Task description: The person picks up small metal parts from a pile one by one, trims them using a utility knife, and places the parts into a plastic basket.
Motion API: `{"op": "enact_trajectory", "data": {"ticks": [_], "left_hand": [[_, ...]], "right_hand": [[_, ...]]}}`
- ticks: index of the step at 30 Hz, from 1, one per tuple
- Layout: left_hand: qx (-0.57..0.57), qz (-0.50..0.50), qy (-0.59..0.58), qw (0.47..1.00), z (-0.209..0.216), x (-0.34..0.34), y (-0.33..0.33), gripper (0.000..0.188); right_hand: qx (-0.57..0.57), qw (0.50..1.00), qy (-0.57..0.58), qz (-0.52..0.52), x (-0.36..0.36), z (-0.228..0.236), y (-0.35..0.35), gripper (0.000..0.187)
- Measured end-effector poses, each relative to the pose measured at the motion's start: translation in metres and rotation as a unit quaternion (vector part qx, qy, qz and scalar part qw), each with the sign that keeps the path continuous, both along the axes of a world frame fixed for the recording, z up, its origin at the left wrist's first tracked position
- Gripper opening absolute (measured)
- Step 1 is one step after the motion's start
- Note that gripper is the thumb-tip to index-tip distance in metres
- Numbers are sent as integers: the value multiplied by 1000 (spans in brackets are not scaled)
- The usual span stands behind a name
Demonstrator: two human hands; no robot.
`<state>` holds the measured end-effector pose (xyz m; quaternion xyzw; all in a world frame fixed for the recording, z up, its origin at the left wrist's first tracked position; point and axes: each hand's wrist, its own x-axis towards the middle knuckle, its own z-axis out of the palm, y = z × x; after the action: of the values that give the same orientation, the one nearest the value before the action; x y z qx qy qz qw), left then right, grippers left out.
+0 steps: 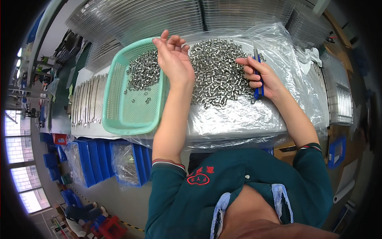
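Observation:
My left hand (174, 59) is raised with the palm turned up, fingers apart and slightly curled, nothing in it. It hovers by the right rim of a pale green plastic basket (137, 129), which contains a heap of small shiny metal ring-like parts (144, 73). In my right hand (263, 77) is a blue utility knife (258, 91), gripped upright with its metal end pointing away from me. Between the hands a larger pile of the same metal parts (219, 71) is spread on clear plastic sheeting (242, 121). The right fingertips are at the pile's right edge.
Thin metal rods (88, 101) lie left of the basket. Stacked clear plastic trays (159, 20) line the table's back, with more trays (336, 87) at right. Blue bins (93, 161) stand below the front edge. Another person (81, 215) is on the floor area at lower left.

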<state>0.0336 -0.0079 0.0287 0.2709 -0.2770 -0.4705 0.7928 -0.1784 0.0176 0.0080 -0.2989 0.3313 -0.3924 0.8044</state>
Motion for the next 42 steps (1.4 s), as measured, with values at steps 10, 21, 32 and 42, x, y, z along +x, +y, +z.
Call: {"op": "enact_trajectory", "data": {"ticks": [10,21,32,42], "left_hand": [[46,-97,-331,938,-17,-1,-5,19],[-151,56,-782,602,-52,-28,-1,22],[-93,16,-800,593,-44,-20,0,10],[-69,44,-812,578,-47,-17,-1,12]], "right_hand": [[-19,997,-72,-17,-4,-7,-4,35],[-39,997,-35,-48,-1,-4,-1,35],[-35,998,-30,-48,-1,-3,-1,33],[-20,999,3,-51,2,1,1,28]]}}
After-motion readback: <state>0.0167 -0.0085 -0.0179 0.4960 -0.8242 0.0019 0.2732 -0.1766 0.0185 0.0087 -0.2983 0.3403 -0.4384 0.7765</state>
